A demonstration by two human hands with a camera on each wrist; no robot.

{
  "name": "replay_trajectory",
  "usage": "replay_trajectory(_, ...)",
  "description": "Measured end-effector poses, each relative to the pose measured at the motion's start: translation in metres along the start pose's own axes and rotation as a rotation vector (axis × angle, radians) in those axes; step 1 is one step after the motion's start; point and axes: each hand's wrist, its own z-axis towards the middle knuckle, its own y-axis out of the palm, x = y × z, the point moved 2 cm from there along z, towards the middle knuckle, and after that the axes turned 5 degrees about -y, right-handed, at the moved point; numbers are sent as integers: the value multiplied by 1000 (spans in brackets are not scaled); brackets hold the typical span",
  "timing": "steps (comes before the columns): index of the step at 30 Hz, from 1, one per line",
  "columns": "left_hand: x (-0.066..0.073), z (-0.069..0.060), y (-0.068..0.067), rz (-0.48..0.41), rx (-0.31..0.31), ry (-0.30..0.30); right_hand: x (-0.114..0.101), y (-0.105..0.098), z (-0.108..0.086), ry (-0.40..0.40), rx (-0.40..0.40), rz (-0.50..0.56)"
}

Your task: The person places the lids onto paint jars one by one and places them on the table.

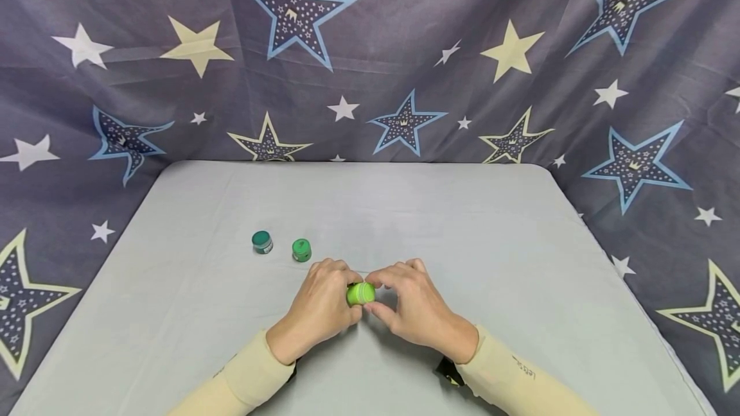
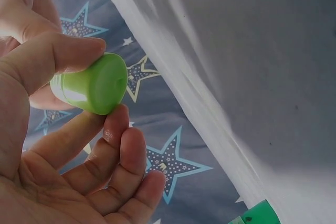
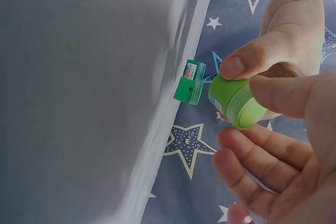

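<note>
A small light-green jar (image 1: 361,293) with a clear-rimmed lid (image 3: 247,109) lies on its side between both hands, near the middle of the table. My left hand (image 1: 324,300) pinches the jar's body between thumb and fingers. At the lid end, my right hand (image 1: 413,303) holds the rim with its thumb and fingertips. In the left wrist view the jar's smooth base (image 2: 113,82) faces out. The left hand's other fingers (image 2: 131,148) are bent loosely below it. A printed label on the jar's side shows partly in the right wrist view.
Two more small jars stand on the table (image 1: 462,223), left of and beyond the hands: a green one (image 1: 301,250) and a dark teal one (image 1: 263,242). A curtain (image 1: 370,50) with a star pattern hangs behind and beside the table.
</note>
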Motion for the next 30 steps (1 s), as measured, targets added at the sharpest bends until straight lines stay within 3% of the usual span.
replay_trajectory(30,1,0,1,5,-19,-1,3,1,1,108,-29,-56)
